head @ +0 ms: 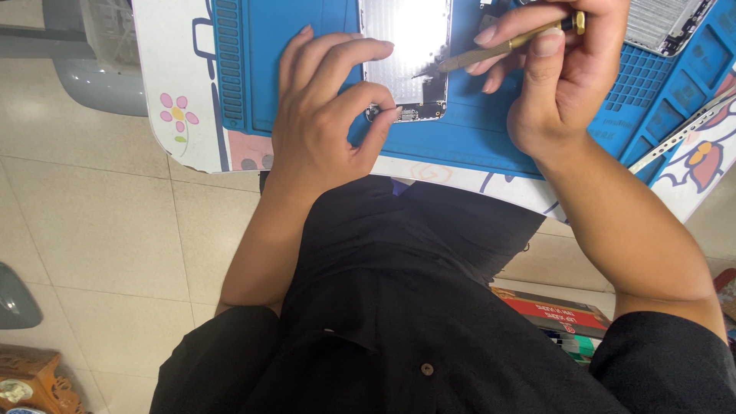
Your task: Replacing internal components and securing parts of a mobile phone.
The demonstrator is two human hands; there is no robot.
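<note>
- A person's left hand (322,123) pinches the near corner of an opened phone chassis (406,61), a flat metal rectangle with a bright, reflective inner plate and dark components at its near end.
- The chassis lies on a blue, rubbery ribbed work mat (475,130), its long axis running away from the person.
- The right hand (556,73) grips a slim brass-coloured screwdriver (498,50), its tip pointing left onto the chassis.
- The mat covers a white table (180,92) printed with flowers.

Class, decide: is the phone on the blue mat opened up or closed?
Opened up: the phone lies with bare metal insides and small parts exposed, the screwdriver tip touching them.
</note>
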